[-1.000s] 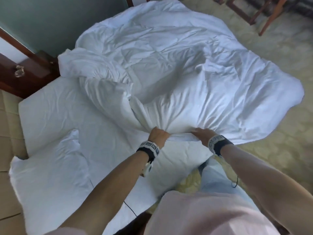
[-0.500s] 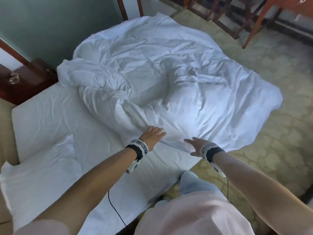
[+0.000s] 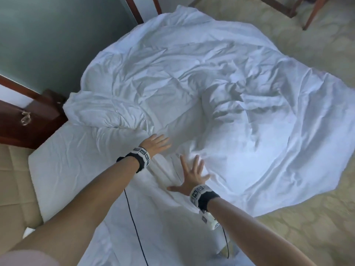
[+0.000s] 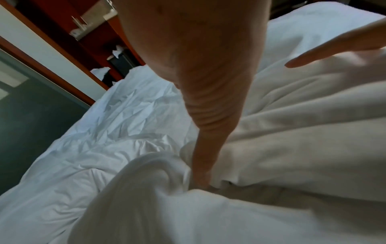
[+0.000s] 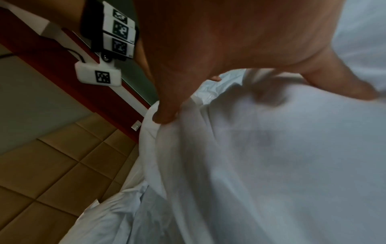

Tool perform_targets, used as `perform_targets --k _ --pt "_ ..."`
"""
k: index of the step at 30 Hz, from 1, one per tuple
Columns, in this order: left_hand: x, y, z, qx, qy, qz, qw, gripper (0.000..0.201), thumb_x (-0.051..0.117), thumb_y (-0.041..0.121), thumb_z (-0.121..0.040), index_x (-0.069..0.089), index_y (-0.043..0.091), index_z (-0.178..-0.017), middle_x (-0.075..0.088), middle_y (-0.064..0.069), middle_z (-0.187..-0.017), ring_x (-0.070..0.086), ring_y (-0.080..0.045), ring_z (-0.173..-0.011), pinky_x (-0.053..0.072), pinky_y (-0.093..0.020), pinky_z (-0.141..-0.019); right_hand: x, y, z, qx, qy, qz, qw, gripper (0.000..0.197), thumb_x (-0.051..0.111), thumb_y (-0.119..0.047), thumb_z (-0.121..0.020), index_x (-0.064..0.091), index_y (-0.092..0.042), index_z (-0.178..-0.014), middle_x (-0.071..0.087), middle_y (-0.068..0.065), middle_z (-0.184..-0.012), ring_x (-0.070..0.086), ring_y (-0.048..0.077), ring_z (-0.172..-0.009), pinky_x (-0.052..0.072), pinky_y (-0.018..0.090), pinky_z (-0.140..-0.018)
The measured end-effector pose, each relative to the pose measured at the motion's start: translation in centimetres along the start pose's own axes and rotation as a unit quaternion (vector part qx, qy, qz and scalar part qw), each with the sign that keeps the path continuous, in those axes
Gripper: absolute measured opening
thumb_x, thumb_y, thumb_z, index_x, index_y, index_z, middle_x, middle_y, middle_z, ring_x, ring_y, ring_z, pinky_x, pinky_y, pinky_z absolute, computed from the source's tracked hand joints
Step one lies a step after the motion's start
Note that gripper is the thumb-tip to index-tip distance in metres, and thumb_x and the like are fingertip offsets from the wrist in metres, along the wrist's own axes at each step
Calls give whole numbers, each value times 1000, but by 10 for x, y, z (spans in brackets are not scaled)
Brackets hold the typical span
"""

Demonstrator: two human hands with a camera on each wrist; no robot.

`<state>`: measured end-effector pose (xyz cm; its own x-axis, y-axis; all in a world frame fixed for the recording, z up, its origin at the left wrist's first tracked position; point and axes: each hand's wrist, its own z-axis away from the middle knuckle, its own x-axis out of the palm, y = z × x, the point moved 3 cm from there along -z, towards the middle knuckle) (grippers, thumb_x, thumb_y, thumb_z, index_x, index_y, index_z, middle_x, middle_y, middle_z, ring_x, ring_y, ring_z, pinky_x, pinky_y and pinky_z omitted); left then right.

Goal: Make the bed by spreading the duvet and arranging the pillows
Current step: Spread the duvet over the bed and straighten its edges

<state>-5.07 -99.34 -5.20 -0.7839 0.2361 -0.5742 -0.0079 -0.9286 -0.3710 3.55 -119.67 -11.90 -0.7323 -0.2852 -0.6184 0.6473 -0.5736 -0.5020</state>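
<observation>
The white duvet lies crumpled across the bed, and its right part spills over the side toward the carpet. My left hand lies flat with straight fingers on the duvet's near fold. My right hand is beside it, fingers spread wide, pressing on the duvet's near edge. Neither hand grips cloth. The bare white sheet shows to the left of the duvet. A small white corner shows at the lower left; whether it is a pillow I cannot tell.
A dark wooden nightstand with a glass item stands at the bed's left. A tan padded headboard runs along the near left. Wooden chair legs stand on the patterned carpet at the far right.
A second ago both hands gripped the duvet's near edge. They have let it go, reached forward and now lie flat with spread fingers on the duvet.
</observation>
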Motion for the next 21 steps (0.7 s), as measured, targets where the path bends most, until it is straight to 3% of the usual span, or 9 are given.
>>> perform_targets --k 3,6,8,11,13,15,18,21 --pt "21 7 -26 59 -30 -3 998 59 47 11 -101 31 29 -155 17 0 -166 6 -27 -154 5 -45 -124 16 4 -19 20 -28 38 999 151 69 -94 -45 -37 -51 -145 -43 14 -157 -30 48 -147 10 89 -99" --pt "45 23 -37 93 -48 26 994 32 50 27 -100 59 30 -130 56 8 -138 37 -23 -138 15 -37 -121 30 18 -40 30 -56 73 995 138 71 -86 -57 -27 -52 -149 -28 13 -163 -17 50 -150 22 86 -100" --pt "56 28 -33 73 -34 76 994 26 47 29 -100 60 28 -124 70 6 -115 55 -23 -115 28 -31 -110 31 25 -47 26 -57 69 996 120 74 -74 -69 -11 -54 -151 -13 15 -163 -7 50 -150 36 77 -102" --pt "62 28 3 18 22 150 988 21 60 29 -94 57 25 -114 69 -1 -89 62 -24 -86 36 -33 -92 24 22 -42 14 -34 69 997 107 76 -65 -75 6 -48 -155 2 19 -161 5 49 -148 45 64 -104" --pt "62 30 41 -22 78 189 979 22 62 10 -87 60 21 -107 65 -3 -80 62 -25 -76 38 -34 -81 19 8 -29 18 -13 73 997 114 78 -65 -73 0 -49 -155 -6 18 -163 4 47 -150 38 68 -108" --pt "70 38 86 -61 129 220 965 38 63 -2 -77 65 20 -107 65 -2 -77 64 -25 -74 40 -34 -74 20 -16 -11 -8 27 97 995 128 80 -65 -69 -13 -48 -155 -20 19 -163 -10 44 -153 21 74 -113" --pt "76 59 162 -109 223 230 941 49 60 -7 -68 68 20 -109 63 1 -70 63 -23 -69 42 -34 -68 25 -66 27 -157 87 168 969 137 81 -68 -66 -22 -48 -155 -35 13 -162 -28 40 -150 -1 76 -116" --pt "78 100 234 -161 281 210 923 39 55 1 -71 68 21 -102 63 4 -69 62 -20 -66 44 -31 -68 47 -113 62 -262 19 228 938 138 82 -68 -64 -23 -51 -153 -30 7 -165 -22 43 -151 -2 75 -116"
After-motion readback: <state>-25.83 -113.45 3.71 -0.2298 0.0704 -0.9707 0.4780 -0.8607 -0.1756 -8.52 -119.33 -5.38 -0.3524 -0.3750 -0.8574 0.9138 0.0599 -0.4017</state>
